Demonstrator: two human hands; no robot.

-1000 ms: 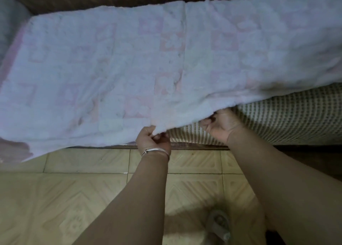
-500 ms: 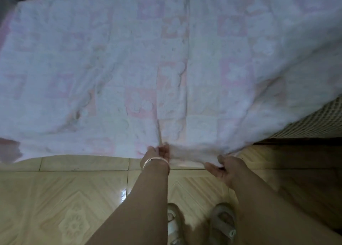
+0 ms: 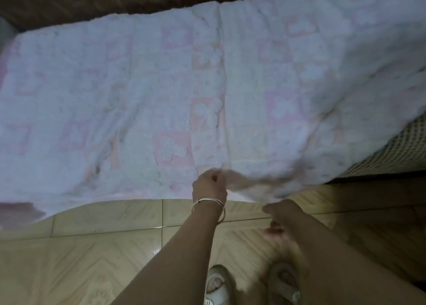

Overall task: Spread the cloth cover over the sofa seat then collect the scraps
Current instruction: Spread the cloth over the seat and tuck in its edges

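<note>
Where the sofa seat stands against the brown backrest, the cloth cover is laid across it: white, fleecy, patterned with pale pink squares, one lengthwise crease running down its middle. Its near edge is draped over the front of the seat and hangs just above the tiled floor. At the right, a corner of the seat's woven, dotted upholstery is left bare beside the cover.

Left hand: closed, fingers pressed together into a pinch on the cover's near edge, close to the centre crease. A metal bangle is worn at the wrist.

Right hand: placed just below the hanging edge, to the right of the left hand, over the floor. It is heavily blurred; whether the fingers are spread, curled or gripping the fabric cannot be told, nor whether the cloth is touched.

Cover, further: a fold of the edge between the two hands is lifted and blurred. A darker pink patch is seen at the lower left corner.

Floor: beige tiles with a diamond pattern, glossy. Two light sandals are seen at the bottom edge, worn on the person's feet.
</note>
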